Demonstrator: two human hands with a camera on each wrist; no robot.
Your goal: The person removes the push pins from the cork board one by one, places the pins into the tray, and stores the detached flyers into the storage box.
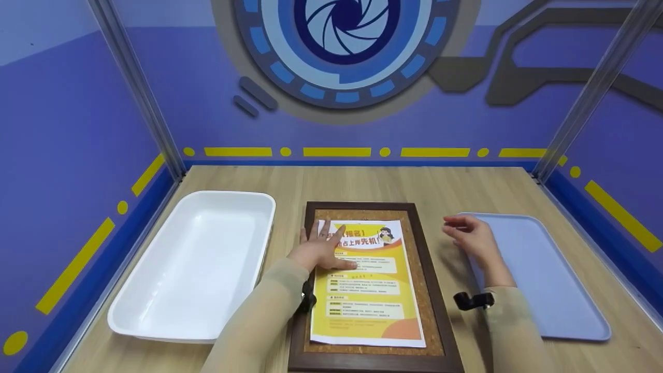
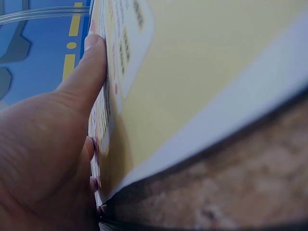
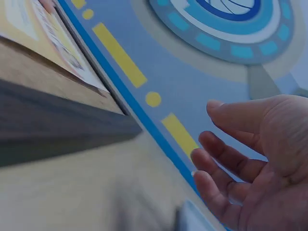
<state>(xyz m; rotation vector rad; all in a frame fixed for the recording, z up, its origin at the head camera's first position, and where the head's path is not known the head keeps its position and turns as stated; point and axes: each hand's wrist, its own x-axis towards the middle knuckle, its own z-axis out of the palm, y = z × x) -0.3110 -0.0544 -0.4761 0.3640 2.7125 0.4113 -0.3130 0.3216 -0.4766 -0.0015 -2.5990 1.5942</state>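
Observation:
A yellow and white printed poster [image 1: 370, 305] lies on a cork board [image 1: 434, 339] with a dark brown wooden frame [image 1: 432, 290]. My left hand [image 1: 323, 251] rests on the poster's upper left part, fingers spread; one finger reaches toward the frame's left side. In the left wrist view its thumb [image 2: 91, 62] lies along the sheet. My right hand [image 1: 474, 235] hovers between the board and the blue tray [image 1: 538, 280], overlapping the tray's left edge in the head view. Its fingers [image 3: 216, 149] are loosely bent with nothing between them.
A deep white tray [image 1: 194, 259] stands to the left of the board. The flat blue tray lies at the right. Blue printed wall panels [image 1: 321, 134] with metal corner posts enclose the wooden table [image 1: 362, 184] at the back and sides.

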